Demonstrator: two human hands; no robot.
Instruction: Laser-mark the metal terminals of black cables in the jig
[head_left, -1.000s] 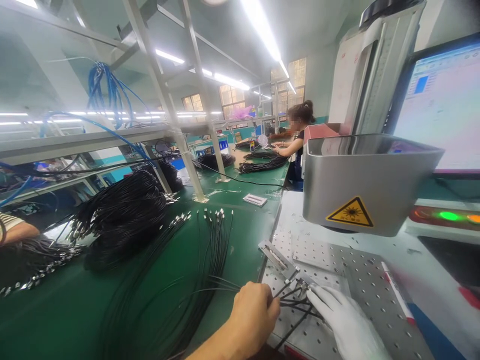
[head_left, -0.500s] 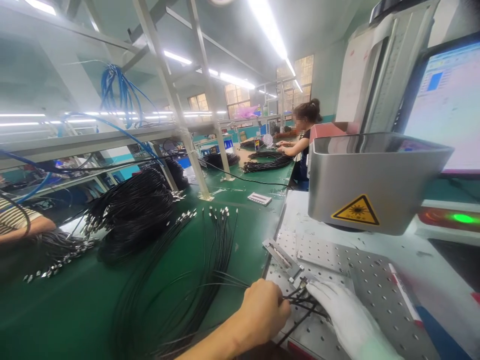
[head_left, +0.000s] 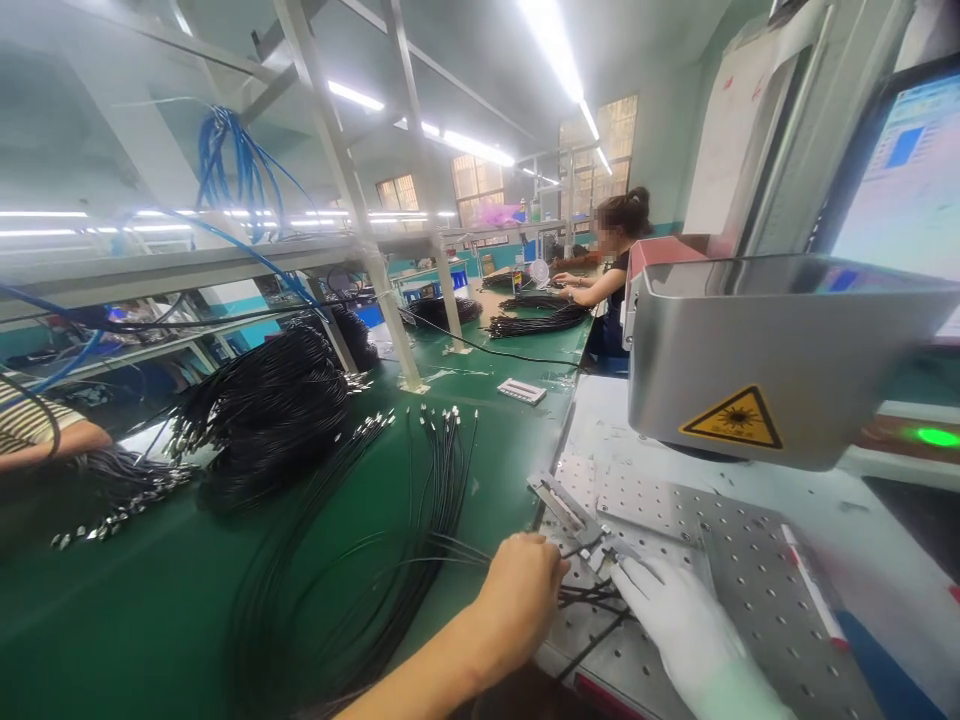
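My bare left hand (head_left: 523, 592) is closed around thin black cables (head_left: 592, 594), which run out on both sides of the fist. My right hand (head_left: 667, 605), in a white glove, pinches a black cable's end at the near end of a small metal fixture (head_left: 566, 510). The gloved fingers partly hide that end. The fixture lies on a perforated metal plate (head_left: 652, 515). Left of my fist, a loose bundle of black cables (head_left: 442, 480) with silvery tips spreads over the green table (head_left: 150, 620).
A grey laser head (head_left: 780, 360) with a yellow warning triangle hangs above the plate. Nearby lie a marker pen (head_left: 814, 590) and a slotted metal piece (head_left: 522, 391). A big cable heap (head_left: 277, 420) stands at left. One co-worker (head_left: 619, 270) sits beyond; another person's arm (head_left: 56, 443) shows far left.
My left fist has moved slightly up and left. The gloved fingers are still at the fixture's near end, and the view has shifted a little.
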